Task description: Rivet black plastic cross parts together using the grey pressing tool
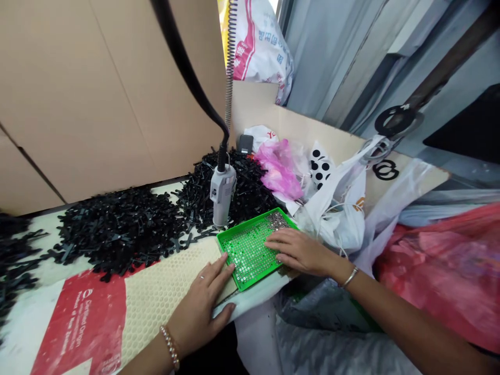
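A shallow green tray (250, 229) lies at the front edge of the work surface. Rows of small round metal pieces (250, 255) cover its floor, with a denser heap of small metal parts (278, 221) in the far right corner. My left hand (203, 299) rests at the tray's near left side, fingers stretched and apart, fingertips at the rim. Over the tray's right part lies my right hand (300, 251), flat with fingers extended above the metal pieces. Just behind the tray hangs a grey electric screwdriver (223, 195), untouched, its tip hidden.
Heaps of black plastic strips (125, 226) spread along the cardboard wall (97, 94). A honeycomb mat (164, 291) lies left of the tray. White plastic bags (336, 224) and a pink bag (279, 169) crowd the right back. A coiled spring (230, 62) and black cable (187, 67) hang overhead.
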Demonstrator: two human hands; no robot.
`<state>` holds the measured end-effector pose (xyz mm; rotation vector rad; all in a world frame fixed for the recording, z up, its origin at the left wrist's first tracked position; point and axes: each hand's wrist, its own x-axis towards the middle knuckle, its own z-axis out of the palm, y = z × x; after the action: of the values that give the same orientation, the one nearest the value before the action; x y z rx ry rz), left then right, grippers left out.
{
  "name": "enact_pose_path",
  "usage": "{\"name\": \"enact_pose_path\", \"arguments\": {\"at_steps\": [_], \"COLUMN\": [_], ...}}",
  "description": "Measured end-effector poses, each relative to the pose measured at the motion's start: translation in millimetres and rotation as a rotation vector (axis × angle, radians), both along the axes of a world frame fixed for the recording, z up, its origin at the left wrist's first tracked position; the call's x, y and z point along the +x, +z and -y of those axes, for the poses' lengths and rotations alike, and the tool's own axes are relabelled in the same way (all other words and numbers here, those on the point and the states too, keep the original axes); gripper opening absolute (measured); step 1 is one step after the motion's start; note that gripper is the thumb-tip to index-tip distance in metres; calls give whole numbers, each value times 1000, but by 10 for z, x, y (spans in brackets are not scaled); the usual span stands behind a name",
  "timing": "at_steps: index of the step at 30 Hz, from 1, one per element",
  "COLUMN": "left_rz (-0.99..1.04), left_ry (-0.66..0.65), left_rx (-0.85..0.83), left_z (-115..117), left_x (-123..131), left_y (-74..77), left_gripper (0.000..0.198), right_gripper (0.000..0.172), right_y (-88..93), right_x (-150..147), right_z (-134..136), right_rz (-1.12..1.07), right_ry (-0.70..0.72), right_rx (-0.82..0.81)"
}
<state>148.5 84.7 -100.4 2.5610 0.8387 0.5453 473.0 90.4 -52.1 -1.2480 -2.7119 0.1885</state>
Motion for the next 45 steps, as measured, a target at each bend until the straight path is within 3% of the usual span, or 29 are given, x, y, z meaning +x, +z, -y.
{"name": "enact_pose_path", "arguments": {"at_steps": [3, 9, 16, 23, 26, 29, 33, 38, 41, 45], "left_rz": [-16, -24, -55, -77, -80, -84, -87, -90, -82, -84], "left_ry": [-4, -5, 0, 18, 21, 15, 18, 21, 23, 23], "left_rx": [3, 2, 4, 7, 17, 25, 28, 41, 54, 68], "left_z": [4, -2, 3, 17, 20, 18, 22, 24, 18, 18], "left_x": [1, 0, -2, 10, 6, 10, 15, 10, 19, 31], "left_y": [6, 1, 19, 22, 24, 29, 30, 22, 22, 24], "left_gripper": [69, 70, 69, 69, 69, 69, 68, 67, 66, 66], "right_gripper": [41, 37, 33, 32, 32, 30, 32, 38, 40, 41], "right_y": [31, 130, 78, 209, 252, 206, 122, 138, 102, -79], "right_x": [-41, 197, -165, 285, 287, 143, 98, 276, 178, 9], "right_z": [-1, -15, 7, -122, -145, -124, -94, -88, -24, 117], "right_rz": [8, -49, -277, -16, -53, -152, -80, 26, 5, 27], "right_ry": [81, -2, 180, 131, 108, 133, 177, 64, 45, 0], "right_rx": [-49, -29, -217, -76, -43, -52, -80, 23, 47, 41]}}
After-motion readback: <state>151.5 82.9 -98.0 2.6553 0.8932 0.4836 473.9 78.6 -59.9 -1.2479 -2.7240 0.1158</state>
